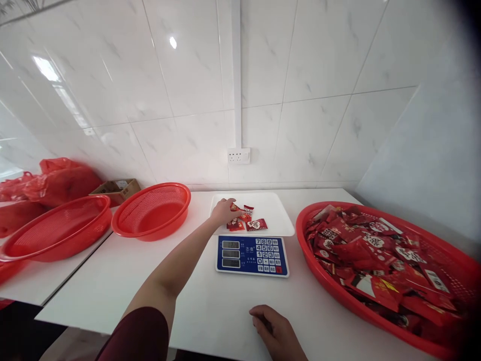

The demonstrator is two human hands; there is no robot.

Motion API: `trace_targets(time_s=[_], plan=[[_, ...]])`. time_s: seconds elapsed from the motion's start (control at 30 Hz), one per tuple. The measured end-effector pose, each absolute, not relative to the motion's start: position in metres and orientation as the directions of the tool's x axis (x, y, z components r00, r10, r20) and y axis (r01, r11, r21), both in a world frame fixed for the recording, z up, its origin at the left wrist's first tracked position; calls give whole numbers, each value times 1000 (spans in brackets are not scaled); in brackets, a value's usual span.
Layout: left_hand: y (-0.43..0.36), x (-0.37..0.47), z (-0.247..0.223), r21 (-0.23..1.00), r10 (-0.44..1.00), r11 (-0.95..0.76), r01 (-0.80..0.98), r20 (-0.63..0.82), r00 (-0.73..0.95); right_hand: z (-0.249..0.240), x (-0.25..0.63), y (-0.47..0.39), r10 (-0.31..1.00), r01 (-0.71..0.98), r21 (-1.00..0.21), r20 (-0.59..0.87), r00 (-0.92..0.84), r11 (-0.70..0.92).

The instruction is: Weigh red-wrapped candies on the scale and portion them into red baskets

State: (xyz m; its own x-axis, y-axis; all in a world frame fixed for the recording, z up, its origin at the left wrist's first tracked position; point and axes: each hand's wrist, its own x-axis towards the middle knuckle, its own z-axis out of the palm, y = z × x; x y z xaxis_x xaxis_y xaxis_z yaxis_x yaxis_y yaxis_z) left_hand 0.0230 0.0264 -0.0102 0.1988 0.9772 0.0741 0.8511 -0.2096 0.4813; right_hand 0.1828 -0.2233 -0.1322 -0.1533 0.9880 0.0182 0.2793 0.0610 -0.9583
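My left hand (223, 213) reaches over the white weighing tray (276, 213), its thumb and fingers apart above several small red snack packets (256, 224). Whether the fingertips touch the packets I cannot tell. In front of the tray sits the scale's blue panel (251, 255), with number keys and three small displays. My right hand (276, 331) rests on the white table near its front edge, fingers loosely curled in, with nothing seen in them. On the right, a big red basket (315, 265) holds many red packets (376, 255) of mixed sizes.
Two red perforated baskets, one (152, 213) left of the scale and another (60, 230) farther left, stand on the tables. Behind them are a cardboard box (118, 190) and red plastic bags (62, 183). A socket (239, 156) is on the tiled wall.
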Motion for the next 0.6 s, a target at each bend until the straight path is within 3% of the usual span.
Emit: trace_targets(time_s=[0.3, 0.6], plan=[[32, 26, -7, 585, 979, -194, 788, 61, 196, -151, 183, -222, 984, 284, -955, 32, -178, 82], [43, 12, -1, 800, 993, -117, 589, 115, 40, -159, 183, -222, 982, 338, -936, 41, -185, 103]])
